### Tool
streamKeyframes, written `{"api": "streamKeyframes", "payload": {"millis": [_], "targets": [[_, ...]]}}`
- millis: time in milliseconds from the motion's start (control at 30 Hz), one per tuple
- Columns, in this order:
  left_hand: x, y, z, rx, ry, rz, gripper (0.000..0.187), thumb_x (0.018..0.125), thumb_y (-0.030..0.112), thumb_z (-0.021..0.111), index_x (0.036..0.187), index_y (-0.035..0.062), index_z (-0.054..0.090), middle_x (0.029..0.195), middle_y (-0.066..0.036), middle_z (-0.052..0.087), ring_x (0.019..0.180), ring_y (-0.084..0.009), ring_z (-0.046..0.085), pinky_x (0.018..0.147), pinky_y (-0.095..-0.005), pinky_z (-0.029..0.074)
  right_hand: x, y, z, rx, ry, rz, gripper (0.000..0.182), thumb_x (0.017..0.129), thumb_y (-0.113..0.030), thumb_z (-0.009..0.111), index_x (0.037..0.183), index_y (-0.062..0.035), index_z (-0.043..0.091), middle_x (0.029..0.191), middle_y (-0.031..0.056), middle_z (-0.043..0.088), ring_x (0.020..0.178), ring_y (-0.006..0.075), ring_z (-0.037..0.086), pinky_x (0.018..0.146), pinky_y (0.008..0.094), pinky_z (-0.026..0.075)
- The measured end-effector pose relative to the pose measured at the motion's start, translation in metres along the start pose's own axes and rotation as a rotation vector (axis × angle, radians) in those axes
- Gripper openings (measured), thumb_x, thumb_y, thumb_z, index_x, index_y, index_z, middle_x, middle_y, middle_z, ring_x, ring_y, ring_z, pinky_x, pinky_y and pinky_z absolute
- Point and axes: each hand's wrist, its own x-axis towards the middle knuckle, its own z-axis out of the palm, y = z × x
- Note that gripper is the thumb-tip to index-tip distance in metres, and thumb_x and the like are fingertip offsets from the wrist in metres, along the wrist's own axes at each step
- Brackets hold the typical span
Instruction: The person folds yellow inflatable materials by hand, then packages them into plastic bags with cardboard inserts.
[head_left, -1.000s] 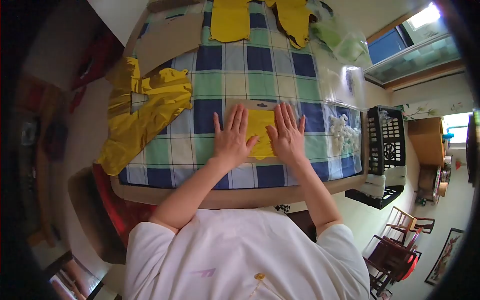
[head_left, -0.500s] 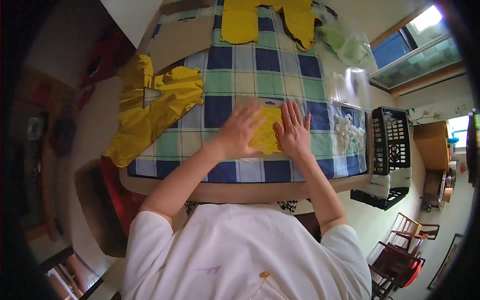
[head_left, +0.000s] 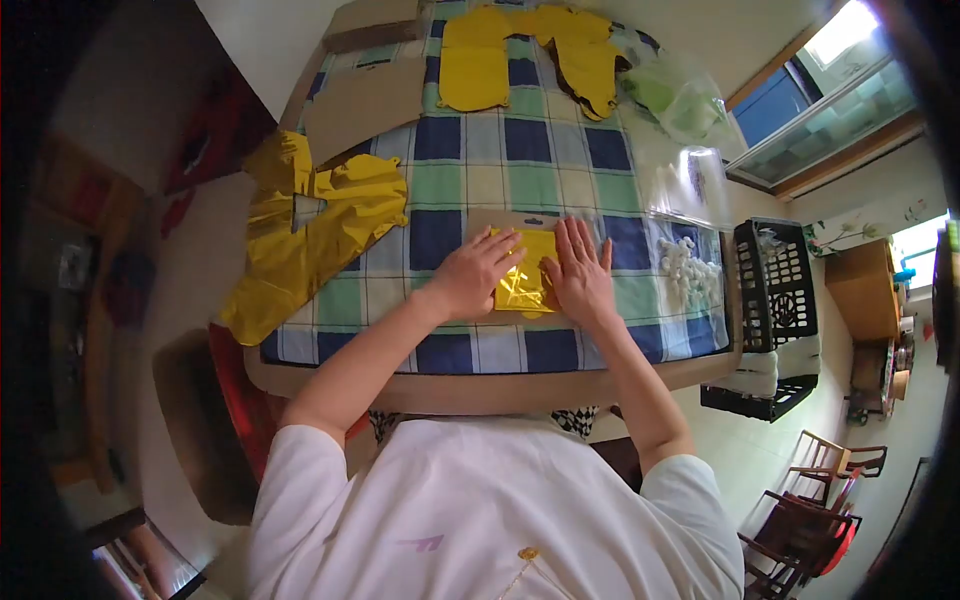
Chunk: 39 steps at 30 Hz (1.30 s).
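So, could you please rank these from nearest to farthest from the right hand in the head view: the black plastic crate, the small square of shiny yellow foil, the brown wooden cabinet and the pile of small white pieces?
From the right hand:
1. Yellow foil square, just left
2. White pieces, right
3. Black crate, beyond them
4. Wooden cabinet, far right

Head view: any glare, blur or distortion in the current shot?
Head view: strong fisheye, table edge bowed, corners black, left side dim; window blown out; glare on clear plastic, crisscross glints on small gold foil; left hand and right hand fairly sharp, no obvious motion blur.
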Motion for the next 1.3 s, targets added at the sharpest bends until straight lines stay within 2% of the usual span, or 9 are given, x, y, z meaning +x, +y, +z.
{"api": "streamKeyframes", "payload": {"millis": [367,467,500,567,633,733,833,1133,1300], "targets": [[0.007,-0.009,0.007,-0.082,0.048,-0.028,0.058,0.079,0.012,0.059,0.135,0.0134,0.045,0.139,-0.009,0.046,0.131,-0.0220,0.041,0.111,-0.0546,0.019,0.000,0.004,0.001,0.040,0.066,-0.046,0.053,0.094,-0.029,0.047,0.141,-0.0073,0.036,0.148,0.0110,0.033,0.139,0.0255,0.026,0.112,0.0556,0.011],[0.011,-0.011,0.000,-0.221,-0.061,-0.121,0.049,0.085,0.013,0.056,0.133,0.0198,0.048,0.138,-0.006,0.048,0.133,-0.0203,0.039,0.111,-0.0578,0.014,-0.005,0.019,-0.013,0.549,0.185,0.062,0.045,0.092,-0.015,0.050,0.136,-0.0054,0.042,0.144,0.0158,0.038,0.136,0.0282,0.033,0.111,0.0507,0.018],[0.014,-0.013,-0.002,-0.285,-0.095,-0.163,0.045,0.088,0.013,0.055,0.132,0.0219,0.049,0.138,-0.006,0.048,0.133,-0.0198,0.038,0.111,-0.0586,0.013,-0.011,0.026,-0.009,0.739,0.473,-0.008,0.040,0.090,-0.003,0.048,0.130,-0.0046,0.048,0.136,0.0188,0.045,0.129,0.0306,0.042,0.108,0.0453,0.028],[0.018,-0.014,-0.009,-0.373,-0.134,-0.225,0.038,0.093,0.018,0.052,0.130,0.0231,0.051,0.136,-0.005,0.050,0.134,-0.0191,0.037,0.111,-0.0590,0.009,-0.045,0.023,-0.037,0.631,0.666,0.035,0.038,0.089,0.001,0.047,0.126,-0.0042,0.051,0.128,0.0181,0.051,0.121,0.0287,0.048,0.103,0.0407,0.034],[0.019,-0.016,-0.009,-0.421,-0.152,-0.266,0.034,0.096,0.024,0.047,0.130,0.0236,0.051,0.135,-0.005,0.051,0.134,-0.0188,0.037,0.111,-0.0589,0.007,-0.089,0.037,-0.022,0.729,0.619,0.011,0.036,0.085,0.002,0.051,0.120,-0.0051,0.056,0.123,0.0154,0.053,0.116,0.0289,0.052,0.104,0.0457,0.033],[0.018,-0.017,-0.003,-0.432,-0.155,-0.277,0.037,0.100,0.035,0.037,0.132,0.0234,0.050,0.134,-0.006,0.052,0.134,-0.0191,0.036,0.112,-0.0585,0.004,-0.110,0.007,-0.047,0.402,0.120,-0.212,0.034,0.081,0.002,0.053,0.112,-0.0091,0.063,0.125,0.0138,0.054,0.120,0.0301,0.049,0.105,0.0525,0.030],[0.019,-0.019,-0.005,-0.416,-0.181,-0.272,0.042,0.101,0.041,0.029,0.134,0.0236,0.048,0.133,-0.006,0.052,0.134,-0.0195,0.036,0.111,-0.0589,0.004,-0.103,-0.009,-0.042,0.279,0.000,-0.267,0.038,0.080,-0.006,0.060,0.116,-0.0157,0.063,0.135,0.0103,0.046,0.126,0.0300,0.043,0.107,0.0574,0.023],[0.020,-0.019,-0.004,-0.374,-0.157,-0.243,0.043,0.101,0.040,0.028,0.136,0.0229,0.046,0.137,-0.005,0.049,0.134,-0.0199,0.037,0.111,-0.0599,0.004,-0.074,-0.020,-0.034,0.202,-0.059,-0.321,0.035,0.084,-0.018,0.062,0.119,-0.0214,0.062,0.141,0.0100,0.041,0.132,0.0294,0.036,0.108,0.0572,0.023],[0.019,-0.019,-0.004,-0.392,-0.141,-0.250,0.041,0.101,0.037,0.030,0.135,0.0219,0.047,0.138,-0.004,0.048,0.134,-0.0195,0.036,0.111,-0.0598,0.004,-0.076,-0.030,-0.032,0.200,0.042,-0.325,0.035,0.082,-0.018,0.063,0.118,-0.0188,0.062,0.126,0.0093,0.049,0.120,0.0290,0.044,0.104,0.0538,0.029]]}}
